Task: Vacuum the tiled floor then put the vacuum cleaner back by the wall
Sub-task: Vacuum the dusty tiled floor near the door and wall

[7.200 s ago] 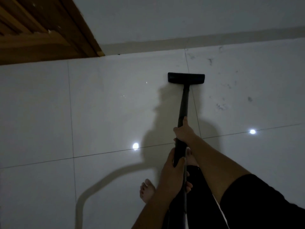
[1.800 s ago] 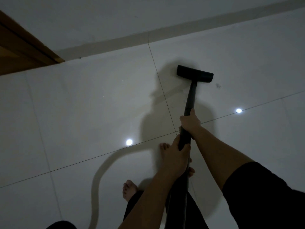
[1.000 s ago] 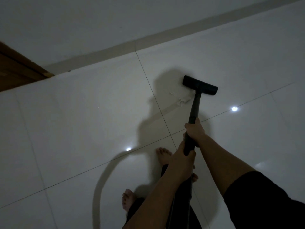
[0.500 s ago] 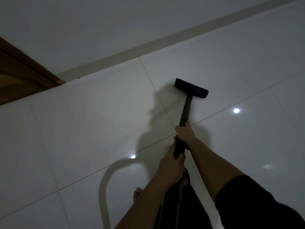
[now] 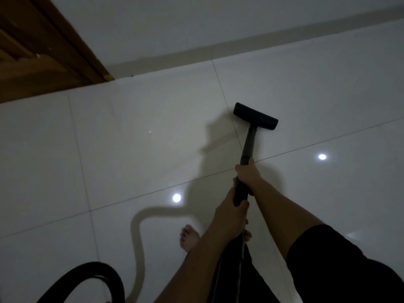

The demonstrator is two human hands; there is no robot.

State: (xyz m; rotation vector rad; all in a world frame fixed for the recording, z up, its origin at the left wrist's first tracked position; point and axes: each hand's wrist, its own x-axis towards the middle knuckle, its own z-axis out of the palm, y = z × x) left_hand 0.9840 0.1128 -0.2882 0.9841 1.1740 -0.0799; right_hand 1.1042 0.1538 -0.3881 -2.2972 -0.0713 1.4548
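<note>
I was in the sweeping part of the job, judging by my grip. My right hand (image 5: pixel 248 174) was wrapped around the black wand (image 5: pixel 248 145) above my left hand (image 5: pixel 231 212), also closed on it. The floor head (image 5: pixel 255 115) sat flat on the pale tiles (image 5: pixel 131 154) in the upper middle of frame, near the wall (image 5: pixel 175 29). Hose (image 5: pixel 87 278) looped lower left. Parking it by the wall wasn't done.

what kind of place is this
Most likely a room in a home: glossy pale floor tiles, a plain wall with a skirting strip, and a wooden door at the upper left.
</note>
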